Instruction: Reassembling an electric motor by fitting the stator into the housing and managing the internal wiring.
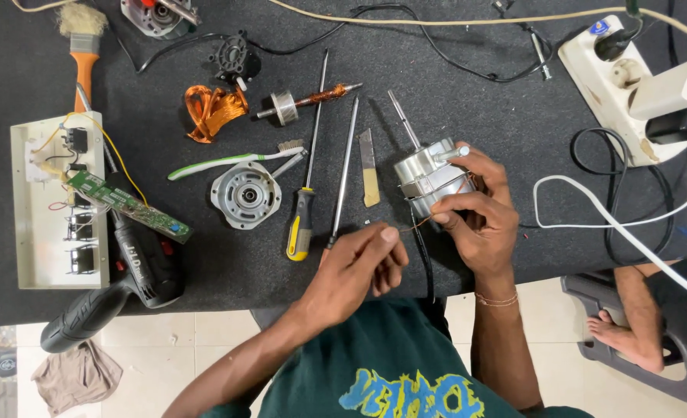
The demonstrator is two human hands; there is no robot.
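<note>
My right hand (479, 213) grips a silver electric motor (428, 174) with a long steel shaft pointing up and left; it rests on the black work mat (514, 116). My left hand (359, 267) is just left of the motor, its fingertips pinched on thin wires (419, 224) that come out of the motor's underside. A long thin screwdriver (343, 174) lies right beside the left hand, its handle end partly hidden under the fingers.
A yellow-handled screwdriver (306, 186), motor end cover (245, 193), toothbrush (231, 161), copper winding (213, 110), rotor (301, 101), blade (369, 170), drill (119, 286), switch box (53, 201) and brush (84, 42) lie left. A power strip (630, 85) and cables sit right. Another person's foot (618, 329) rests lower right.
</note>
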